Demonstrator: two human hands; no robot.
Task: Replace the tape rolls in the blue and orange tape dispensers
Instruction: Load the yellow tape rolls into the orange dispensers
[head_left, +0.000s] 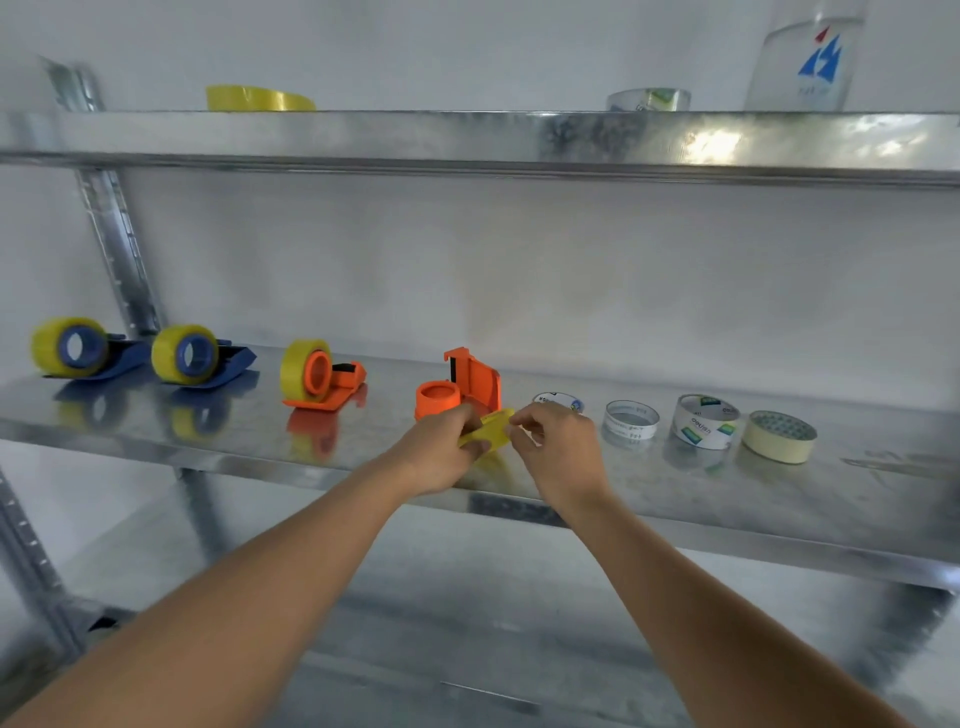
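On the middle metal shelf stand two blue dispensers and an orange dispenser, each loaded with a yellow tape roll. A second orange dispenser stands upright with a bare hub and no roll. Just in front of it, my left hand grips a yellow tape roll. My right hand pinches the roll's right edge with its fingertips. Much of the roll is hidden by my fingers.
Right of my hands lie three empty white tape cores and a cream masking tape roll. The upper shelf carries a yellow roll, a clear roll and a clear bottle. A steel upright stands at left.
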